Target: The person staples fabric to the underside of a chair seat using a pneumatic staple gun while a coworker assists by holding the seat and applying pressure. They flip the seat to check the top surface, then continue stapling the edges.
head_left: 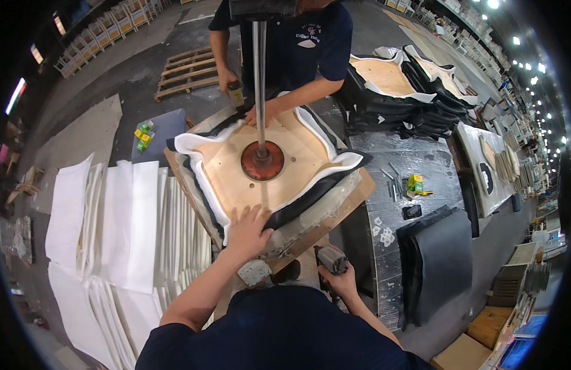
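My left hand (247, 233) lies with fingers spread on the near edge of a plywood seat panel (221, 166), touching the white padding (188, 143) there. Black upholstery material (305, 198) sticks out under the padding around the panel. A red round press plate (253, 168) on a vertical metal rod (259, 80) bears down on the panel's middle. Close to my body, right of the seat, my right hand (342, 281) grips a staple gun (332, 259), away from the panel. Across from me, a co-worker's hand (227, 80) holds another staple gun (236, 94) at the far edge.
White padding sheets (128, 228) are stacked at left. On the right, a plastic-covered table (384, 228) carries staple strips (393, 179), a green-yellow box (415, 183), a phone (412, 212) and black sheets (443, 265). Upholstered seats (384, 77) pile up behind it. A pallet (187, 71) lies beyond.
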A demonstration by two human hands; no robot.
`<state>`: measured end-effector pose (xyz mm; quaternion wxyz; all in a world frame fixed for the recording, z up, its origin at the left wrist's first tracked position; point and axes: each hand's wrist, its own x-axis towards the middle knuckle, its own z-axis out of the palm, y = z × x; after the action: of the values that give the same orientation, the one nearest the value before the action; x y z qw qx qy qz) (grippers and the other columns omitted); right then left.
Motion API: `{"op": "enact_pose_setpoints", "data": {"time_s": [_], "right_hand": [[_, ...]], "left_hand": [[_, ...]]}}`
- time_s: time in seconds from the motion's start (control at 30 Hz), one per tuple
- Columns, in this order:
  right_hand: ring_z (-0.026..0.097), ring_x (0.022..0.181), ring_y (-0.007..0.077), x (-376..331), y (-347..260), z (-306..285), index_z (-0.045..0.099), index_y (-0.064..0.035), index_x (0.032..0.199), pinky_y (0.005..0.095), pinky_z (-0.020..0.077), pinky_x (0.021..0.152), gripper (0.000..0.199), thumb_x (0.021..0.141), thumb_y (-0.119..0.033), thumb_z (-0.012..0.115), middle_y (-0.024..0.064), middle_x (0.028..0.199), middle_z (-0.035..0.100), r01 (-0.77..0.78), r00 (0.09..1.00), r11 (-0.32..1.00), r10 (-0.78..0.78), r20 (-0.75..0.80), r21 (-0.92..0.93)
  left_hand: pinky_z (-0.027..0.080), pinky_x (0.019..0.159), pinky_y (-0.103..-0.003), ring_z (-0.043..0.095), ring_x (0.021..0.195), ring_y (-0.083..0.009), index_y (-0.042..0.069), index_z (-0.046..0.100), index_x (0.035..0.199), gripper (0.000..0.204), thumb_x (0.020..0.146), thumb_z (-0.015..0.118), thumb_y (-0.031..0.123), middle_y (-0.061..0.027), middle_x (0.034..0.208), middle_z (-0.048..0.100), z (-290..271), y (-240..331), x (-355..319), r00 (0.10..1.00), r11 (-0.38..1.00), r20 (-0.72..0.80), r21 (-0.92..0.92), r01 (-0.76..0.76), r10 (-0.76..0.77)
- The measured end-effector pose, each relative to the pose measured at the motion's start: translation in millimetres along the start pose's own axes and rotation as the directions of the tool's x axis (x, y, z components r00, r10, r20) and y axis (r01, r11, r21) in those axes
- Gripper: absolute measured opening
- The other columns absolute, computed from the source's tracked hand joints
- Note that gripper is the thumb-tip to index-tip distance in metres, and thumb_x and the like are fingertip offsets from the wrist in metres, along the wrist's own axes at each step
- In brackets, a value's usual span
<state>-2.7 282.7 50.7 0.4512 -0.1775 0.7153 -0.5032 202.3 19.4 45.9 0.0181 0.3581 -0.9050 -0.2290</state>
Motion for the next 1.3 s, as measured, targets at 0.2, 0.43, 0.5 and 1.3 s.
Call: {"op": "enact_pose_setpoints", "data": {"time_s": [0.2, 0.43, 0.5, 1.3], "right_hand": [[0.071, 0.122, 0.0183, -0.2, 2.2, -3.1, 0.064, -0.0023, 0.151, 0.0369, 0.0555, 0.107, 0.070, 0.086, -0.006, 0.090, 0.0110, 0.131, 0.076, 0.042, 0.999, 0.999, -0.043, -0.016, -0.015], [0.065, 0.064, 0.0117, 5.5, -11.5, 49.3, 0.055, 0.0014, 0.157, 0.0294, 0.0520, 0.056, 0.074, 0.089, -0.002, 0.085, 0.0087, 0.102, 0.076, 0.109, 0.992, 0.994, -0.108, -0.066, 0.010], [0.064, 0.063, 0.0115, 13.5, -8.3, 64.8, 0.055, 0.0013, 0.157, 0.0292, 0.0509, 0.055, 0.073, 0.090, -0.002, 0.085, 0.0082, 0.100, 0.075, 0.136, 0.986, 0.988, -0.128, -0.103, 0.070], [0.064, 0.069, 0.0105, 29.5, -33.6, 153.0, 0.061, -0.0048, 0.153, 0.0293, 0.0542, 0.062, 0.077, 0.084, -0.011, 0.093, 0.0054, 0.107, 0.076, 0.207, 0.960, 0.973, -0.221, -0.171, -0.100]], "left_hand": [[0.034, 0.130, -0.058, 0.044, 0.154, -0.0515, 0.006, 0.053, 0.162, 0.072, 0.099, 0.077, 0.031, -0.0320, 0.166, 0.046, -35.9, -92.8, -30.9, 0.788, 0.893, -0.419, -0.193, 0.407, -0.451], [0.049, 0.119, -0.056, 0.049, 0.146, -0.0613, 0.001, 0.033, 0.170, 0.086, 0.102, 0.074, 0.034, -0.0454, 0.164, 0.036, 0.4, -119.8, -38.7, 0.826, 0.830, -0.254, -0.408, 0.381, -0.504], [0.053, 0.112, -0.057, 0.057, 0.136, -0.0614, 0.001, 0.035, 0.169, 0.084, 0.103, 0.072, 0.038, -0.0444, 0.158, 0.041, -8.2, -109.8, -29.6, 0.863, 0.848, -0.137, -0.315, 0.427, -0.486], [0.059, 0.099, -0.056, 0.071, 0.118, -0.0495, 0.005, 0.057, 0.157, 0.069, 0.107, 0.061, 0.052, -0.0315, 0.131, 0.067, -65.6, -158.6, -22.7, 0.972, 0.971, 0.108, -0.092, 0.221, -0.211]]}}
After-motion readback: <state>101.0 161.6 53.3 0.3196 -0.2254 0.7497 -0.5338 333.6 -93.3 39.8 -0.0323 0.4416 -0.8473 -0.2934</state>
